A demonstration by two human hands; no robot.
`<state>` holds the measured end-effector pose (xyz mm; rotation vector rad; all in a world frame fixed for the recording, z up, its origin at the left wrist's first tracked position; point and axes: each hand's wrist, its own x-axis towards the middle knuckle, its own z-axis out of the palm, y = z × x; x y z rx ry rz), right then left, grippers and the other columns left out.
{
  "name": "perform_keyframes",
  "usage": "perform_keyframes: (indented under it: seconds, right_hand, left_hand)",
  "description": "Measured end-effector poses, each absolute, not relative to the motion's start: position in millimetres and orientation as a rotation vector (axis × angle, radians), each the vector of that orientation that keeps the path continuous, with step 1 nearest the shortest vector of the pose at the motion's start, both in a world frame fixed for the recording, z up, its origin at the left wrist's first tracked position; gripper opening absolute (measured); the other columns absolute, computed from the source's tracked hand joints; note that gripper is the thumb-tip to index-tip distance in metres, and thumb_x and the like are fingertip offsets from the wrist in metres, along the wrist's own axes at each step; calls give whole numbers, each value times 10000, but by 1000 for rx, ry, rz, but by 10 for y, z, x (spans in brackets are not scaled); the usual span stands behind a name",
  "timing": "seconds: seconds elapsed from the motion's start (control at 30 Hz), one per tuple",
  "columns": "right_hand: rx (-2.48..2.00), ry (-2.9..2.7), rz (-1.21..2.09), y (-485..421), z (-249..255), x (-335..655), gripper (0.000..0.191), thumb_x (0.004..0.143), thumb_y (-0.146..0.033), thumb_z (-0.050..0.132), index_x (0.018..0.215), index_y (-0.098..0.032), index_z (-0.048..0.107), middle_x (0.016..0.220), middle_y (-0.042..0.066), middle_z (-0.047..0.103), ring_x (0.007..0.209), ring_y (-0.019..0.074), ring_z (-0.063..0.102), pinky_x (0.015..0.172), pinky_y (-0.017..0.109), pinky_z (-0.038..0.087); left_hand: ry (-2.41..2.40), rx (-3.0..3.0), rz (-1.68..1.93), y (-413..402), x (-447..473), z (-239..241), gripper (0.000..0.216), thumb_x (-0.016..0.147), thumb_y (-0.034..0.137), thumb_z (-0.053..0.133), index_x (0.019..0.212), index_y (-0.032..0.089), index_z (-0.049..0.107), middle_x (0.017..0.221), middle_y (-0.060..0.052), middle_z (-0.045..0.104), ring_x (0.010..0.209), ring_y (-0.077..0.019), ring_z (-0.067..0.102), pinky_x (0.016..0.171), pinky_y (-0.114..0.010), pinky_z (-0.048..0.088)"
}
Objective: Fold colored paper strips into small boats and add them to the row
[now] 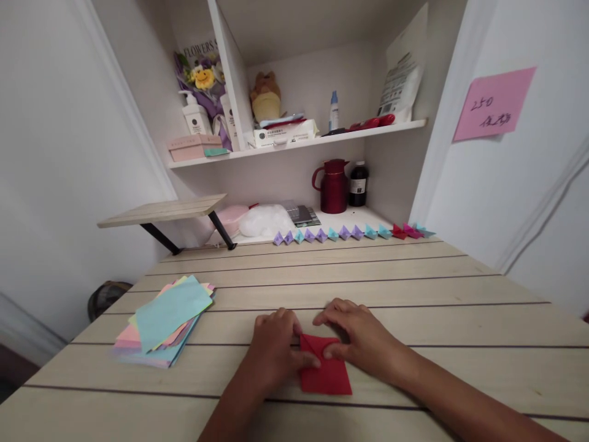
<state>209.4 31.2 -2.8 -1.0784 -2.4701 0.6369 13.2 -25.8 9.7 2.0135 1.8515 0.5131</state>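
Observation:
A piece of red origami paper [326,376], folded into a small square with a crease near its upper left corner, lies flat on the wooden table. On its left side, my left hand [276,350] presses the thumb onto the paper while the curled fingers meet the upper left corner. My right hand [363,337] comes in from the right, thumb on the upper right part of the paper and fingers bent beyond its far edge. Both hands grip the sheet against the table; the fingers partly cover its edges.
A stack of coloured paper [175,313] sits at the left. Along the table's back edge runs a row of several small folded paper pieces [345,232]. A small raised stand [165,210] is at back left, and a red jug [334,187] stands under the shelf.

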Motion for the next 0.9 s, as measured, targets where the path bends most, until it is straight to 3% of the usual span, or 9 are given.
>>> perform_keyframes:
  seconds: [0.13,0.37,0.5,0.57,0.7,0.9]
  right_hand:
    - [-1086,-2458,644,302,-15,2093,355,674,-293,769,1013,-320,667,1019,5,635,1012,239,568,855,373,385]
    - [-1092,-2454,614,268,-20,2078,360,699,-273,732,1048,-321,660,1043,16,637,1029,246,567,857,393,379]
    - [-1080,-2399,671,285,-30,2080,272,735,-271,696,1004,-309,671,1020,20,644,1019,241,571,884,399,377]
    - [-1042,-2339,772,290,-6,2092,121,799,-313,637,906,-268,673,931,20,650,942,227,585,850,375,402]
    - [-833,-2074,1216,262,81,2112,287,911,-452,471,866,-211,618,837,13,637,794,194,583,725,306,449]
    - [-638,-1746,1523,182,63,1987,290,765,-391,685,969,-205,595,886,10,642,864,208,588,789,311,464]
  left_hand:
    - [1870,2063,514,-273,198,58,518,503,534,820,804,204,558,898,-17,596,887,-245,533,835,-383,312]
    - [1780,2016,595,-288,310,66,231,641,300,738,726,208,544,810,19,567,862,-202,508,824,-348,328]
    - [1669,1796,729,-281,277,104,143,653,222,655,668,204,514,713,39,544,742,-156,483,700,-278,349]
    - [1552,1582,896,-264,274,104,137,663,216,632,670,200,497,663,51,520,664,-128,463,625,-246,340]
    - [1308,1184,1195,-203,292,81,231,662,295,691,708,187,492,627,55,529,590,-97,458,569,-216,334]
    - [1199,907,1434,-133,274,3,362,628,390,788,754,173,528,698,-2,646,597,-119,563,602,-239,422]
